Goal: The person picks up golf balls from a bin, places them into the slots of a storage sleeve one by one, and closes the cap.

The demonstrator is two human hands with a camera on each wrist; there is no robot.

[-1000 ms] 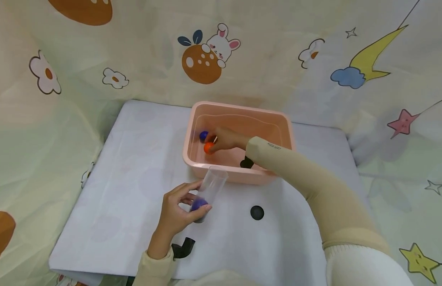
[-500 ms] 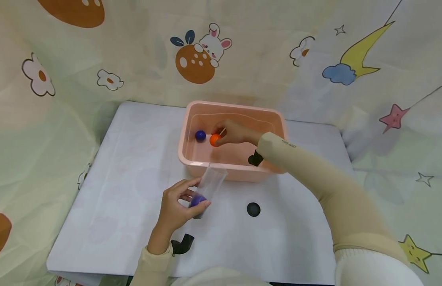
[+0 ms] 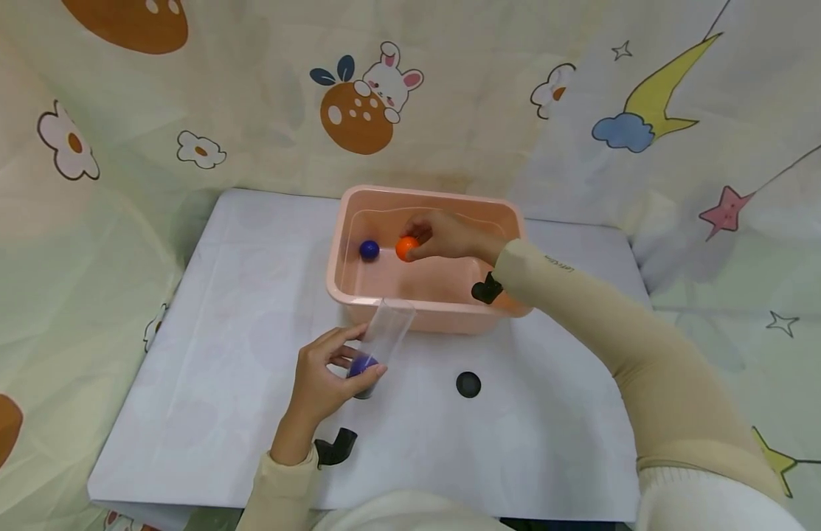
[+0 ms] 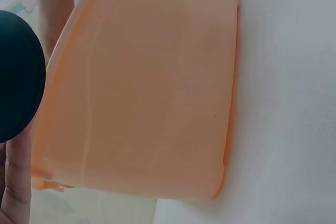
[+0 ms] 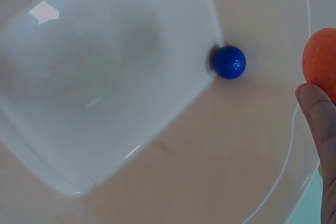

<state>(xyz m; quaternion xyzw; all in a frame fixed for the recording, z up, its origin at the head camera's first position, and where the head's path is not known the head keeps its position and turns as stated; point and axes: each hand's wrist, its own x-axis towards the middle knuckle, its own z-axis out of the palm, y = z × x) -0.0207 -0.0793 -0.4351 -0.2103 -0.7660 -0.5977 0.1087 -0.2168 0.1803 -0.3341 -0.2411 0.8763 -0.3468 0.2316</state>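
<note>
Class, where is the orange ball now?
In the head view, the right hand pinches the orange ball within the outline of the pink bin, right of the loose blue ball.

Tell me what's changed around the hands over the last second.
The right hand, pinching the orange ball, has carried it rightward and slightly up in the head view, farther from the blue ball, which its fingers no longer partly cover. Unchanged: the blue ball's place in the pink bin, the left hand gripping the tilted clear tube with a purple ball inside, and the black disc.
</note>
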